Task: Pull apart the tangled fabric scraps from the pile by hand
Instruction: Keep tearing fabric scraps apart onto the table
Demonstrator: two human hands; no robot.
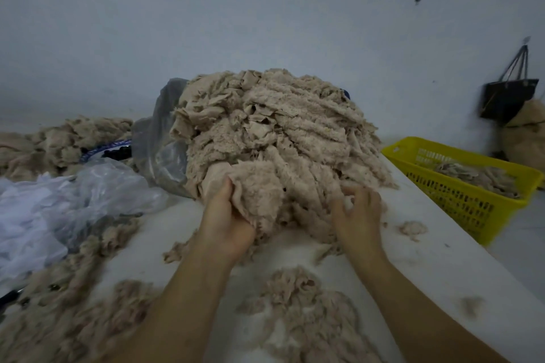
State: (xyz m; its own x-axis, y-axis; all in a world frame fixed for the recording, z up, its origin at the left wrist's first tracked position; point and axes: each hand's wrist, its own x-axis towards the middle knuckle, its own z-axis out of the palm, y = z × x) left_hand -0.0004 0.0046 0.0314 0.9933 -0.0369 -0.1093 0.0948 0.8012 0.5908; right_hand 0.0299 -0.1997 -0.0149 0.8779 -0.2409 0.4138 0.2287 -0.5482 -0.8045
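Observation:
A big pile of tangled beige fleece scraps stands on the white table, spilling from a grey plastic bag behind it. My left hand grips a fluffy scrap at the pile's near left foot, thumb on top of the fabric. My right hand is at the pile's near right foot, its curled fingers pinching a small tuft of fabric. Loose pulled-apart scraps lie on the table between my forearms.
A yellow slotted basket with some scraps stands at the right, off the table's edge. Crumpled clear and white plastic bags lie at the left, with more beige fluff behind and in front. A dark bag hangs on the wall.

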